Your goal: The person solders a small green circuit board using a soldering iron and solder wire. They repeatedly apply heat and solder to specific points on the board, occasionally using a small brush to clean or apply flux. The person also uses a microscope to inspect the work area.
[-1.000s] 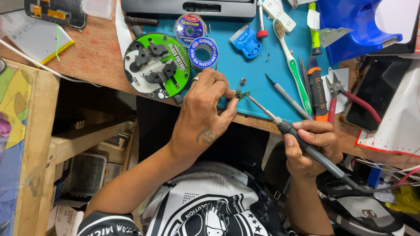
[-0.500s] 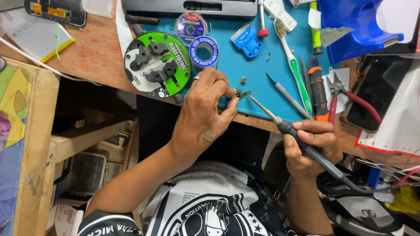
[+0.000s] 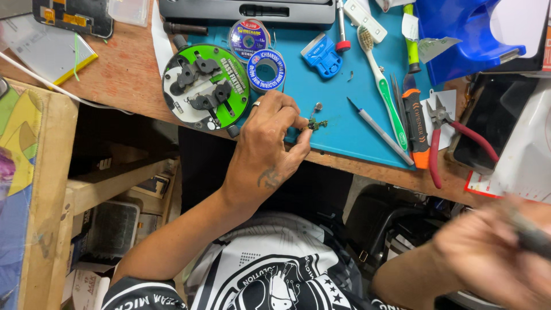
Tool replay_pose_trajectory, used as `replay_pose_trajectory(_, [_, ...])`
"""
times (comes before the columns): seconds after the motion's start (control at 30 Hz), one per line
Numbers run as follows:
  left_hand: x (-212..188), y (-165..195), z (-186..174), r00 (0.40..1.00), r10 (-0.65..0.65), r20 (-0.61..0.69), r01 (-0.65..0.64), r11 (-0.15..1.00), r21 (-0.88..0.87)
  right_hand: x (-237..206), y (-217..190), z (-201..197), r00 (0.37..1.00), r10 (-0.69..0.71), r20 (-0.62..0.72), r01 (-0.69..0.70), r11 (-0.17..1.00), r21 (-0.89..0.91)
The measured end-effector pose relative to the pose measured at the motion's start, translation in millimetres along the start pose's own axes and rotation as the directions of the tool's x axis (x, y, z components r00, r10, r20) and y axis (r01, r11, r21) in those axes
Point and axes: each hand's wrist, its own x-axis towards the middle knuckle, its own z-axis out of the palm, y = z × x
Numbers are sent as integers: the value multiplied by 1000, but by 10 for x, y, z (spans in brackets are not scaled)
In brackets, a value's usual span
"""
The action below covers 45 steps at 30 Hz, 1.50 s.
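Blue matting (image 3: pixel 338 123) covers the wooden bench top and serves as the landmark. At its near edge, the left hand (image 3: pixel 270 146) pinches a tiny green circuit part (image 3: pixel 314 123) between fingertips, pressing it to the mat. Left of the mat's corner sits a round green and white holding fixture (image 3: pixel 205 87). On the mat lie a green toothbrush (image 3: pixel 383 86) and a grey pen-like tool (image 3: pixel 379 131). Off the mat's right edge rest red-handled cutters (image 3: pixel 447 135). Below, well away from the mat, the right hand (image 3: pixel 499 255) is blurred, gripping a dark tool handle (image 3: pixel 531 236).
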Motion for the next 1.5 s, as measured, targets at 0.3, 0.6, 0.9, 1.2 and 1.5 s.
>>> replay_pose_trajectory(0.3, [-14, 24, 11, 1000, -8, -20, 8, 1000, 8, -10, 86, 181, 987, 105, 121, -107, 994, 11])
replay_pose_trajectory(0.6, [-2, -3, 46, 998, 44, -53, -41, 998, 41, -58, 282, 565, 935, 287, 208, -214, 925, -314])
replay_pose_trajectory(0.9, [-3, -3, 46, 998, 45, -40, -44, 999, 29, -246, 588, 384, 906, 253, 339, 1, 800, -600])
replay_pose_trajectory(1.2, [8, 25, 48, 999, 25, -38, -25, 1000, 2, -251, 571, 429, 887, 275, 370, 31, 766, -642])
replay_pose_trajectory(1.5, [14, 31, 55, 999, 24, -31, -24, 1000, 5, -259, 591, 436, 888, 282, 362, 6, 782, -624])
